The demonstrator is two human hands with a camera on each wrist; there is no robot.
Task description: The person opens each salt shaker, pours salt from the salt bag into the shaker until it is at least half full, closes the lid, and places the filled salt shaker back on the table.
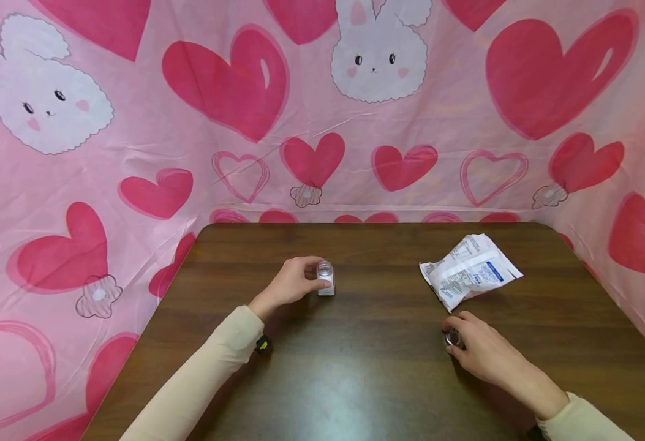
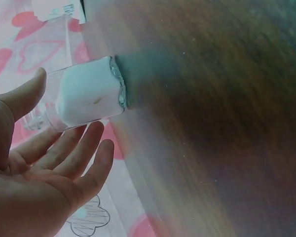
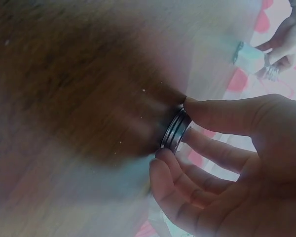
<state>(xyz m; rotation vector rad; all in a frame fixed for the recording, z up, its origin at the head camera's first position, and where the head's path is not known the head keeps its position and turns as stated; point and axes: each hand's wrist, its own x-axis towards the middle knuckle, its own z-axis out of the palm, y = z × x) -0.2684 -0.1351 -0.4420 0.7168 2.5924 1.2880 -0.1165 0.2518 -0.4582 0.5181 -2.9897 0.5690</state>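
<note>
A small clear glass jar with white contents and no lid on its mouth stands upright on the table, left of the middle. My left hand holds it near the top, thumb on one side and fingers on the other. In the left wrist view the jar shows its white fill up to the shoulder. Farther right and nearer to me, my right hand pinches a small round metal lid at the tabletop. The right wrist view shows the lid edge-on between thumb and fingertips.
A white printed packet lies crumpled on the dark wooden table, beyond my right hand. Tiny white specks dot the wood in the wrist views. Pink heart-patterned cloth hangs behind and at the sides.
</note>
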